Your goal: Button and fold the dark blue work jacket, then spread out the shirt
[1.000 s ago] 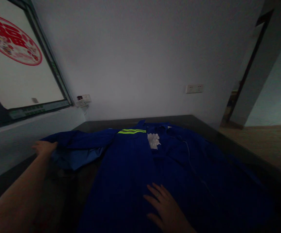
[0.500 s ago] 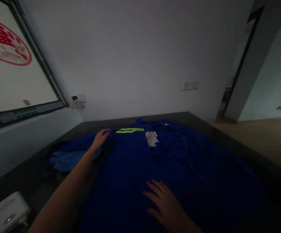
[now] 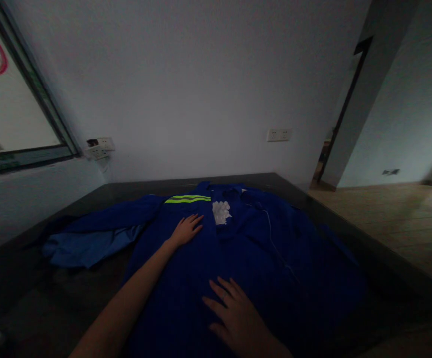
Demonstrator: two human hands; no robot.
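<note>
A dark blue work jacket (image 3: 261, 258) with two yellow-green stripes (image 3: 187, 199) and a white patch (image 3: 220, 212) lies spread on a dark table (image 3: 89, 196). My left hand (image 3: 186, 230) rests flat on the jacket's chest just below the stripes, fingers stretched out. Flat on the lower part of the jacket, close to me, lies my right hand (image 3: 234, 318) with its fingers spread and a ring on one finger. The jacket's left sleeve (image 3: 89, 238) lies out to the left on the table.
A window (image 3: 10, 114) with a red round sticker is at the left. Wall sockets (image 3: 98, 147) sit near the table's far left corner, and another socket plate (image 3: 278, 134) is on the back wall. A doorway (image 3: 335, 139) and wooden floor (image 3: 395, 214) are at the right.
My left hand has moved from the sleeve at the far left across to the jacket's chest near the stripes. My right hand stays flat on the jacket. The view has turned right.
</note>
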